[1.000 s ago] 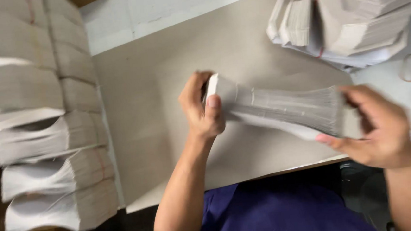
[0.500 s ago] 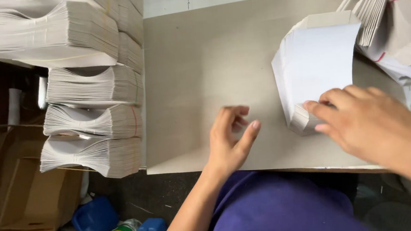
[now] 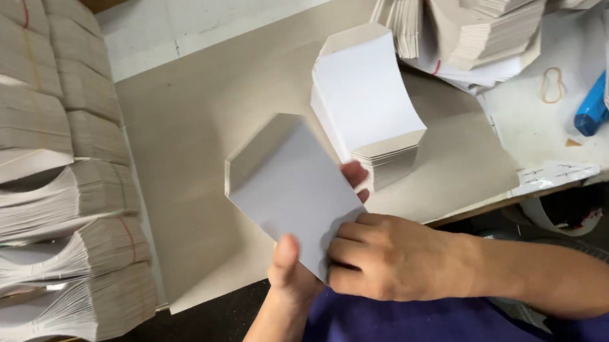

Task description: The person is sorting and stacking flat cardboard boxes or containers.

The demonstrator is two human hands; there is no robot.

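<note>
Pinching one white card sheet (image 3: 293, 193) with left hand (image 3: 290, 270) thumb on top, right hand (image 3: 385, 254) fingers pressed on its lower corner, above surface (image 3: 194, 129) edge. Curved card stack (image 3: 371, 102) just beyond; bundled stacks (image 3: 43, 211) far left.

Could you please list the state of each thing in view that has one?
left hand: gripping the small card stack
right hand: fingers on the same stack
small card stack: held tilted above the table
curved card stack: bowed, resting on the table
rubber band: loose, lying flat
bundled stacks: banded, piled at the left
</note>
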